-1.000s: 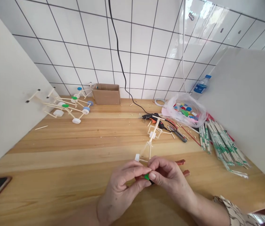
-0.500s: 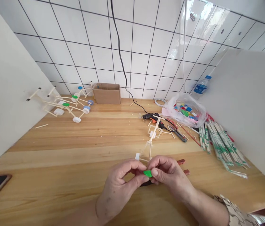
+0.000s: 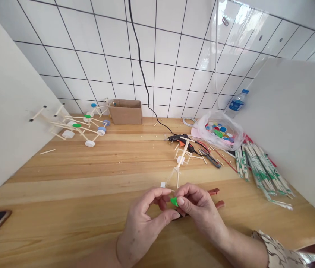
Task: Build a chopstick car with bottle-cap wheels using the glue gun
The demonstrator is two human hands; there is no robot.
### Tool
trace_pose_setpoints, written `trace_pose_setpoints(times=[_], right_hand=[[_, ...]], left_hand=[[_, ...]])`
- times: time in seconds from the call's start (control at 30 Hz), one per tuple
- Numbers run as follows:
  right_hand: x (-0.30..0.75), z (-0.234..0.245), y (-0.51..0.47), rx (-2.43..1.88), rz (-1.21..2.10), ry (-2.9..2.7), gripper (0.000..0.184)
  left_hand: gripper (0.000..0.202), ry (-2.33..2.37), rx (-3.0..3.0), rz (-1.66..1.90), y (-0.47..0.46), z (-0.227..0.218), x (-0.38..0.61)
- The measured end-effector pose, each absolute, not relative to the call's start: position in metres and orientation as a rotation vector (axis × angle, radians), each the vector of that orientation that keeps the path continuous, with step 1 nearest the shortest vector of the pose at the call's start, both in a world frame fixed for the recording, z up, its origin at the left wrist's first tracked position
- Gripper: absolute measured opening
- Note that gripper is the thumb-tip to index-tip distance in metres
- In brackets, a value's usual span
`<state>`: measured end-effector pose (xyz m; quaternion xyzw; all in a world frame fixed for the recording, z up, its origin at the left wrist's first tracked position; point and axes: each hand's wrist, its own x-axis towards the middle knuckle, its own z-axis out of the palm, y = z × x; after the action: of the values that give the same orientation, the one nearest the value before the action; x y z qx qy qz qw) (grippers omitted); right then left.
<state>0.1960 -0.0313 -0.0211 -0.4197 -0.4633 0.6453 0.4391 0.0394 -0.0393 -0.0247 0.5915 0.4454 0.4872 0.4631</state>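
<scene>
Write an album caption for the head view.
The right hand pinches a green piece, the left hand open beside it, near a stick frame on the wooden tabletop.

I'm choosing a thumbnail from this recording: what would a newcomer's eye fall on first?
Probably the bright green piece at lower centre, pinched in the right hand, with the left hand's thumb and forefinger parted beside it. Next, the wheeled stick models at the left of the wooden table, dotted with green and blue. Then the clear plastic bag of colourful caps at back right.
</scene>
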Motion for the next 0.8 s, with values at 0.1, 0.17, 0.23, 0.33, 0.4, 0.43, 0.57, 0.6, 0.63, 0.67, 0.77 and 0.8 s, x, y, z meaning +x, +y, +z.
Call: trace_pose_setpoints(times=[0.1,0.17,0.23,0.33,0.4,0.43,0.57,0.6,0.63,0.67,0.77,0.8], right_hand=[[0.1912,-0.0202,-0.0348,-1.026,1.592,-1.150,0.025],[0.1890,-0.0190,-0.0361,-0.997,1.592,-1.158,0.026],[0.1889,-0.0171,-0.0356,-0.975,1.588,-1.180,0.028],[0.1918,-0.0145,-0.0324,-0.968,1.590,-1.205,0.031],[0.1941,-0.0142,-0.0305,-0.990,1.624,-1.187,0.033],[0.1949,-0.0147,-0.0300,-0.998,1.659,-1.175,0.034],[0.1952,-0.0190,-0.0304,-0.946,1.846,-1.150,0.035],[0.1949,-0.0201,-0.0307,-0.924,1.878,-1.141,0.034],[0.1946,-0.0210,-0.0308,-0.905,1.898,-1.126,0.033],[0.1945,-0.0218,-0.0308,-0.893,1.907,-1.106,0.031],[0.1944,-0.0232,-0.0301,-0.899,1.877,-1.060,0.028],[0.1945,-0.0235,-0.0299,-0.908,1.856,-1.063,0.029]], left_hand=[[0.014,1.098,1.568,1.195,-0.0387,-0.0244,0.0392],[0.008,1.068,1.653,1.218,-0.0378,-0.0236,0.0386],[0.010,1.037,1.721,1.260,-0.0366,-0.0229,0.0375],[0.022,1.004,1.780,1.315,-0.0355,-0.0234,0.0355],[0.027,0.977,1.808,1.331,-0.0357,-0.0245,0.0346],[0.029,0.961,1.821,1.328,-0.0360,-0.0251,0.0342],[0.035,0.912,1.844,1.285,-0.0369,-0.0258,0.0339],[0.034,0.909,1.849,1.273,-0.0367,-0.0257,0.0340],[0.032,0.909,1.860,1.263,-0.0364,-0.0256,0.0341],[0.030,0.910,1.877,1.256,-0.0359,-0.0255,0.0343],[0.029,0.924,1.943,1.280,-0.0343,-0.0263,0.0353],[0.031,0.939,1.956,1.307,-0.0340,-0.0268,0.0358]])
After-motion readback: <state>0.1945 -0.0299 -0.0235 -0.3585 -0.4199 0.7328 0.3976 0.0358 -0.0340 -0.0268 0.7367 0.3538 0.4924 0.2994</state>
